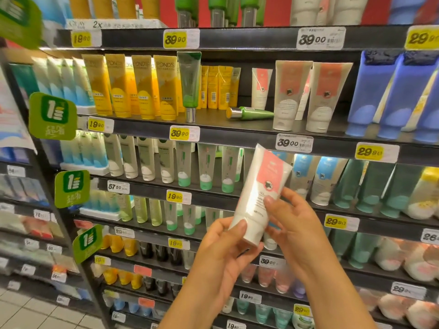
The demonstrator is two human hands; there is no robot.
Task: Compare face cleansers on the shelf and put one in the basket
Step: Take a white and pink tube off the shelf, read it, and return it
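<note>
White-and-pink cleanser tube (pixel 259 198) held in both hands (pixel 223 245), fingers (pixel 273 203) pinching it during comparison; next likely: the basket, unseen here.

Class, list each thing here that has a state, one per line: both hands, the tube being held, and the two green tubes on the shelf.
Left hand: grips the tube's cap end.
Right hand: holds the tube's side, thumb on its front.
White and pink tube: held up, tilted, cap down.
Standing green tube: upright on its cap.
Fallen green tube: lying on its side.
</note>
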